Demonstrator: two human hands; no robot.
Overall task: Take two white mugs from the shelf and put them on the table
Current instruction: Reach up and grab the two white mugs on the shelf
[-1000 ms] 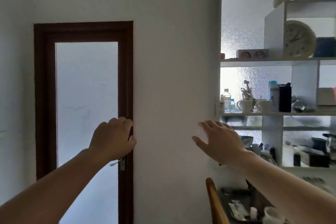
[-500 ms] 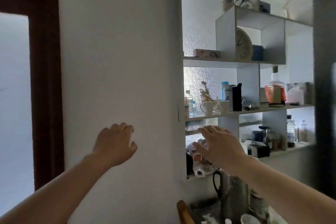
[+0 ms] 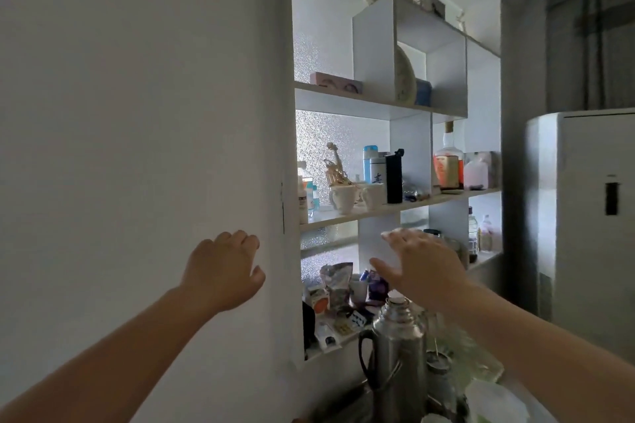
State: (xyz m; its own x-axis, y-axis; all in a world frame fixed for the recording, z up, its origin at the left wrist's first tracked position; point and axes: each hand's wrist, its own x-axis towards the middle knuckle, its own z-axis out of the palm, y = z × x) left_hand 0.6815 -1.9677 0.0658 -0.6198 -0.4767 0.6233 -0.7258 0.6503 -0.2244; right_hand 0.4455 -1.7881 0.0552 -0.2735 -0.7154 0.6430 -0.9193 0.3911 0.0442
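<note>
From the head camera, my left hand [image 3: 223,271] and right hand [image 3: 422,264] were both spread and empty, below the two white mugs [image 3: 357,197] side by side on the middle shelf [image 3: 343,220]. They looked light, rigid, glazed-slick and breakable; I judged the handles safest.

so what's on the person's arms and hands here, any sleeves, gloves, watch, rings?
Nothing worn that shows. Both forearms are bare from the frame edge to the wrist, with no sleeves or cuffs in view. The bare left hand and bare right hand have no gloves, and no watch, band or ring is visible. Fingernails look short and unpainted, though the dim light and blur on the right hand's fingers limit the detail.
</note>
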